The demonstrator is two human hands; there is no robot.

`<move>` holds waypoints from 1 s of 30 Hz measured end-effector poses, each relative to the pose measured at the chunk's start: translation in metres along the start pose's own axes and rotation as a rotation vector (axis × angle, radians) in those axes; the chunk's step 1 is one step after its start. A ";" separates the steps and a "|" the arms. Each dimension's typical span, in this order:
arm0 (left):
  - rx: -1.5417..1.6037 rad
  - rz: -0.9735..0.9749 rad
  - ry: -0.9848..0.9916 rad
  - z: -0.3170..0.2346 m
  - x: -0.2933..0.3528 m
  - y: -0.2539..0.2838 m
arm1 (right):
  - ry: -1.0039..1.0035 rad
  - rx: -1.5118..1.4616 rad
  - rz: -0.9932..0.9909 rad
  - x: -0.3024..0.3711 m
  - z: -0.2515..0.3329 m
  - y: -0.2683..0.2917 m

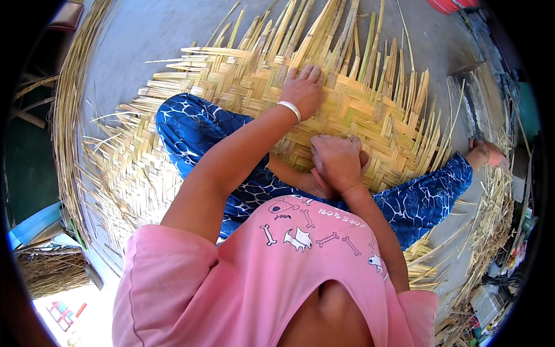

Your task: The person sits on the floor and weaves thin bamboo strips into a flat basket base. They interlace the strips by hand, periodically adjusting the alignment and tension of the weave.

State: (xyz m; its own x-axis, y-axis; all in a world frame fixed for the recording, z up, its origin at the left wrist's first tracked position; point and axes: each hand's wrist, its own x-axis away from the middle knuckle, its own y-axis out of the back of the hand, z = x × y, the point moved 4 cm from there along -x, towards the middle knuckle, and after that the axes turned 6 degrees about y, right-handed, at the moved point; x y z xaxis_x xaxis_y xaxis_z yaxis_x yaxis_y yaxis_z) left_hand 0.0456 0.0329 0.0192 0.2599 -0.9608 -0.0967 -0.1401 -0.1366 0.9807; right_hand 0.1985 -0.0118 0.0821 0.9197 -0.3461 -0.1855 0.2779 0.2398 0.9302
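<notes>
Got a pale woven mat [370, 118] lying on the grey floor [144, 40], loose strip ends [312, 33] fanning off its far edge, with the left hand [303, 92] flat on the mat, fingers stretched and slightly apart, and the right hand [340, 165] curled over its near side, honestly can't tell if clamped on anything.

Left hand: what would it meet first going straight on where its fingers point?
Likely the loose strip ends beyond the tight weave of the mat; hand height is unclear.
</notes>
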 end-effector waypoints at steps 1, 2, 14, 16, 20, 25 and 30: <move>-0.015 0.012 0.002 0.000 0.000 0.000 | 0.003 0.002 -0.012 0.000 0.001 -0.001; -0.027 0.032 0.006 0.001 0.001 0.001 | 0.004 0.018 0.000 -0.001 0.003 -0.001; 0.014 0.188 -0.010 0.004 0.001 -0.020 | 0.029 -0.001 -0.024 0.017 -0.017 -0.010; -0.078 0.053 0.007 0.022 0.007 -0.029 | 0.101 -0.041 -0.066 0.017 -0.009 -0.003; -0.068 0.067 -0.012 0.014 0.000 -0.024 | -0.047 0.069 -0.251 0.058 -0.022 0.022; 0.019 0.126 -0.114 -0.014 0.006 -0.010 | -0.400 0.242 -0.275 0.143 -0.037 0.074; 0.343 0.057 -0.442 -0.064 0.027 -0.003 | -0.704 0.363 -0.487 0.255 -0.044 0.106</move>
State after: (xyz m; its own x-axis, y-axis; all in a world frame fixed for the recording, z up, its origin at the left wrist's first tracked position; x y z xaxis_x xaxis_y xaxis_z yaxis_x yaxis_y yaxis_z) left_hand 0.1142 0.0230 0.0245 -0.1721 -0.9685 -0.1801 -0.4638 -0.0816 0.8822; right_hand 0.4750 -0.0347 0.1193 0.3111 -0.8333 -0.4569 0.3756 -0.3338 0.8646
